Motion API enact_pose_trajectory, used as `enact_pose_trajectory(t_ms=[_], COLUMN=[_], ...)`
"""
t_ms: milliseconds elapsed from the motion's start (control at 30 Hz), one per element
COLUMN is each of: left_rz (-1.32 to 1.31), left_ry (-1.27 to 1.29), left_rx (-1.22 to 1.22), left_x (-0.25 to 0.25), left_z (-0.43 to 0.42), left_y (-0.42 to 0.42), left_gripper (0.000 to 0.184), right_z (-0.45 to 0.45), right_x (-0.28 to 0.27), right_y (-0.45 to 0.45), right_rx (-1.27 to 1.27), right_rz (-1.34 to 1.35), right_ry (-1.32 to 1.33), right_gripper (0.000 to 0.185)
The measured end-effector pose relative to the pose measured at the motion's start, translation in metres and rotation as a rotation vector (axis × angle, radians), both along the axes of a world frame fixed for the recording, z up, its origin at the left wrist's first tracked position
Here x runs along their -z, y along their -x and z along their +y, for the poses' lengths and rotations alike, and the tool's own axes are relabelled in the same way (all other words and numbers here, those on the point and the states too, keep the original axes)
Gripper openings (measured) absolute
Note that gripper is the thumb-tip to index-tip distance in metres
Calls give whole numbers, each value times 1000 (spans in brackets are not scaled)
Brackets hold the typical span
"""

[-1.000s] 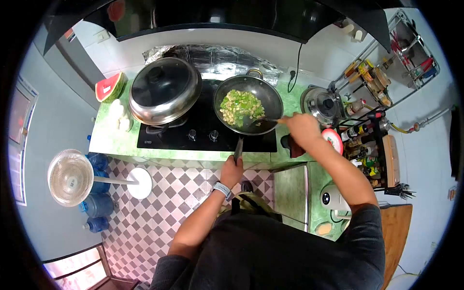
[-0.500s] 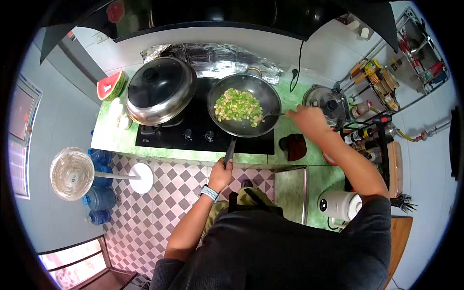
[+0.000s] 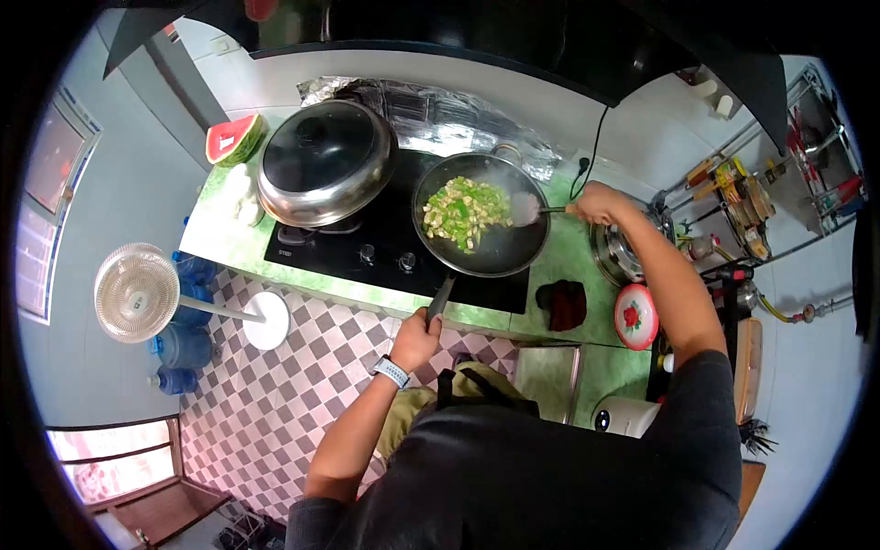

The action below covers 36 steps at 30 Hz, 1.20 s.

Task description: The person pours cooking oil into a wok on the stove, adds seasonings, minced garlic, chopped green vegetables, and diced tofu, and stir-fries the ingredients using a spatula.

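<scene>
My left hand [image 3: 417, 341] is closed around the black handle of a dark wok [image 3: 504, 255] on the cooktop. Chopped green vegetables with pale pieces [image 3: 466, 211] lie in the left and middle of the wok, and a little steam rises there. In my right hand [image 3: 600, 203], over the wok's right side, is the handle of a spatula [image 3: 526, 209]. Its broad metal blade is inside the wok, at the right edge of the food.
Left of the wok stands a large lidded pan [image 3: 316, 170] on the black cooktop [image 3: 316, 259]. A watermelon piece [image 3: 234, 139] sits at the counter's far left. To the right lie a dark red cloth [image 3: 566, 304] and a floral plate [image 3: 636, 316]. A range hood [image 3: 440, 27] hangs above.
My right hand has moved up and away, and the spatula blade now shows broadly at the food's right edge. The food has shifted inside the wok. The whole view has tilted; my left hand keeps its grip.
</scene>
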<state>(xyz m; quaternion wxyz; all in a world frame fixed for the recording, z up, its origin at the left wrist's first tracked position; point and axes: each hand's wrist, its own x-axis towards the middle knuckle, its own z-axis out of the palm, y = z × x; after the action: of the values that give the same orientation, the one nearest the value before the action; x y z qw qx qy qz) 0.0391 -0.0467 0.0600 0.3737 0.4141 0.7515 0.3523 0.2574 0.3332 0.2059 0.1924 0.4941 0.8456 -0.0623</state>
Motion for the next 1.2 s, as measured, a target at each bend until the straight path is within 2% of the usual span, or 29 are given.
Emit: enact_pose_trajectory(t_ms=[67, 100, 200, 267, 333, 367, 433, 467, 533, 567, 633, 767, 833, 867, 933, 967, 1067, 1133, 1200], left_rz=[32, 53, 52, 80, 33, 44, 42, 42, 11, 36, 34, 6, -10, -18, 36, 25, 16, 16, 32], left_ry=[31, 23, 43, 37, 45, 14, 4, 5, -33, -42, -57, -46, -58, -60, -99, -95, -119, -111, -97], left_rx=[11, 26, 36, 38, 37, 24, 10, 31, 21, 30, 40, 36, 37, 37, 44, 42, 39, 26, 32], left_x=[-11, -9, -21, -23, -22, -18, -12, -6, 6, -12, 0, 0, 0, 0, 1, 4, -4, -6, -1], left_z=[1, 1, 4, 1, 1, 1, 2, 3, 4, 4, 6, 1, 0, -1, -2, -2, -3, -2, -3], left_y=[1, 1, 3, 2, 1, 1, 1, 3, 5, 3, 5, 6, 6, 6, 4, 3, 5, 10, 11], left_gripper=[37, 37, 37, 36, 35, 35, 35, 35, 34, 34, 34, 33, 32, 32, 33, 34, 33, 32, 33], right_z=[36, 43, 32, 11, -18, -36, -76, -99, -147, -159, -177, -217, -235, -234, -228, -222, -202, -188, -157], right_x=[21, 28, 36, 46, 46, 49, 54, 58, 37, 32, 21, -38, -52, -41, 6, 18, 19, -11, -22], right_y=[11, 17, 43, 48, 49, 50, 48, 42, 44, 36, 27, 2, 4, 10, 26, 37, 63, 49, 21], right_rx=[556, 636, 645, 558, 300, 315, -23, -165, -123, -105, -176, -190, -283, -285, -424, -423, -327, -154, 2], right_rz=[244, 319, 385, 458, 457, 463, 444, 413, 332, 326, 243, 128, -74, -82, 131, 124, 113, 38, 118], right_ry=[726, 806, 915, 887, 592, 590, 68, -117, -166, -171, -313, -424, -419, -420, -371, -369, -496, -373, -301], right_gripper=[25, 21, 21, 19, 25, 25, 25, 15, 16, 16, 22, 27, 15, 15, 18, 18, 23, 23, 20])
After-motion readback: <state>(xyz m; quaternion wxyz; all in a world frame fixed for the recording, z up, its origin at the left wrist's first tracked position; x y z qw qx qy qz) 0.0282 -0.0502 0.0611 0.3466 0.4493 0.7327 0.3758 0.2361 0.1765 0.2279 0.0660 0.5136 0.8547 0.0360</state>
